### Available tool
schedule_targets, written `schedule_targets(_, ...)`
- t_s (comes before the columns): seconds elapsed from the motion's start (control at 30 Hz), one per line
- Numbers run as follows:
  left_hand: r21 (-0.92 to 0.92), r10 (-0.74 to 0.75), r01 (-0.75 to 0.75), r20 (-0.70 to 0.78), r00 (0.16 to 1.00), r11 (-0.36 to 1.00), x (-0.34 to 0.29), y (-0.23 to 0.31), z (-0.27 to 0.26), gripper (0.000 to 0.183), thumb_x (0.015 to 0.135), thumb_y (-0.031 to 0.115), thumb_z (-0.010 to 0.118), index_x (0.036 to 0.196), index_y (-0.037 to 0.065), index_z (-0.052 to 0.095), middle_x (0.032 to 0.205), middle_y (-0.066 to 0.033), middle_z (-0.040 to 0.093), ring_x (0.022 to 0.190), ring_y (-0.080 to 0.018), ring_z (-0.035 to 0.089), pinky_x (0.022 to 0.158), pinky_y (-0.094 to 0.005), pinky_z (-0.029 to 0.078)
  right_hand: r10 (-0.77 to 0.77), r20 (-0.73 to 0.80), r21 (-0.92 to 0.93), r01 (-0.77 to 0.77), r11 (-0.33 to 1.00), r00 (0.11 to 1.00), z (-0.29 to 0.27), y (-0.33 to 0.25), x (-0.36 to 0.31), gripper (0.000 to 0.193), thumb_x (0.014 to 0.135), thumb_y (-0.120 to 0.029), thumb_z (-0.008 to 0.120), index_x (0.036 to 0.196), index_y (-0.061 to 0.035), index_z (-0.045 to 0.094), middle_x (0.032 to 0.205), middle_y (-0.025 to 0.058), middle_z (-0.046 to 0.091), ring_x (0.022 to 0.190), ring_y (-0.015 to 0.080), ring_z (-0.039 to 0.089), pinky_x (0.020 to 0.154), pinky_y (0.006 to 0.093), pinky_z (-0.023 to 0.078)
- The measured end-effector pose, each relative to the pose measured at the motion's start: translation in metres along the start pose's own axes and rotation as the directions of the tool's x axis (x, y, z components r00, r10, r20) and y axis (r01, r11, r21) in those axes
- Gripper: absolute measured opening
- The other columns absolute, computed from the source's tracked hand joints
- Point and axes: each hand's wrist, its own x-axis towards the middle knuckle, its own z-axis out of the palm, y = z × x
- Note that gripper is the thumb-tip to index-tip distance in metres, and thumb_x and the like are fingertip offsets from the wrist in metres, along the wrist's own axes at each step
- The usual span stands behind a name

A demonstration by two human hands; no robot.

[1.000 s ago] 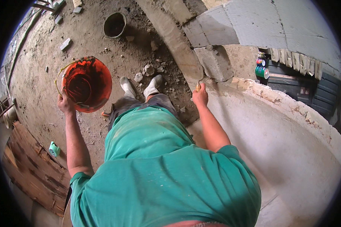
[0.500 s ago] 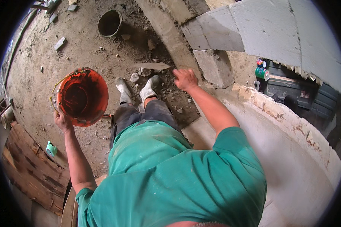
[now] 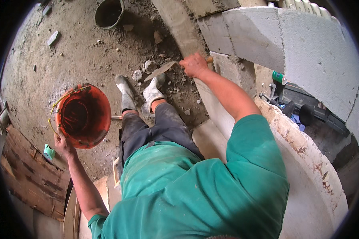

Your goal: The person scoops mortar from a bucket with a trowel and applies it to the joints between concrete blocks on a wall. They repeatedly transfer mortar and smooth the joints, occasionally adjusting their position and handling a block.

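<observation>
My left hand (image 3: 64,145) is closed on an orange bucket (image 3: 102,119) at its near left side, by the rim and the yellow handle. The bucket tilts so that its mouth faces me; dark grey residue coats the inside. My right hand (image 3: 194,65) grips a trowel (image 3: 162,71) by its handle, whose wooden end sticks out on the right of the fist. The trowel's grey, pointed blade reaches left, above my right boot and the rubble by it.
A dark bucket (image 3: 109,14) stands on the dirt floor at the far side. Pale blocks (image 3: 263,32) form a wall at the right. A broken-edged low wall (image 3: 307,139) curves along my right. A green tape roll (image 3: 49,152) lies near wooden boards (image 3: 32,171).
The orange bucket and my left hand sit slightly lower in view. My right hand has risen a little, and the trowel blade has turned, its tip now pointing more toward me.
</observation>
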Motion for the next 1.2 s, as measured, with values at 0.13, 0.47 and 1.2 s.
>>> schedule_targets(0.13, 0.107, 0.007, -0.002, -0.045, 0.999, 0.994, -0.005, 0.007, 0.005, 0.031, 0.102, 0.034, 0.052, 0.093, 0.008, 0.067, 0.076, 0.007, 0.058, 0.062, -0.0015, 0.045, 0.055, -0.02, 0.035, 0.01, 0.054, 0.042, -0.012, 0.999, 0.999, -0.026, -0.004, -0.003, 0.016, 0.078, -0.018, 0.06, 0.09, -0.0203, 0.071, 0.091, 0.0057, 0.071, 0.092, 0.0245, 0.068, 0.082, 0.0433, 0.046)
schedule_targets(0.47, -0.038, 0.013, -0.013, 0.011, 1.0, 0.999, 0.02, 0.025, 0.017, 0.03, 0.102, 0.034, 0.053, 0.094, 0.009, 0.067, 0.076, 0.0074, 0.06, 0.061, 0.0005, 0.046, 0.053, -0.0183, 0.034, -0.002, -0.091, 0.08, 0.01, 0.997, 0.996, 0.008, -0.016, 0.006, 0.016, 0.077, -0.018, 0.06, 0.089, -0.0203, 0.07, 0.092, 0.0044, 0.07, 0.094, 0.0234, 0.067, 0.081, 0.0418, 0.046)
schedule_targets(1.2, 0.003, 0.004, -0.004, -0.02, 1.0, 1.0, 0.031, 0.063, 0.054, 0.028, 0.102, 0.03, 0.054, 0.086, 0.009, 0.064, 0.072, 0.0095, 0.05, 0.064, -0.0011, 0.039, 0.055, -0.0208, 0.03, 0.024, -0.088, 0.128, -0.012, 0.992, 0.996, 0.033, 0.013, 0.012, 0.014, 0.077, -0.02, 0.062, 0.088, -0.0186, 0.069, 0.089, 0.0047, 0.07, 0.093, 0.0249, 0.067, 0.081, 0.0418, 0.048)
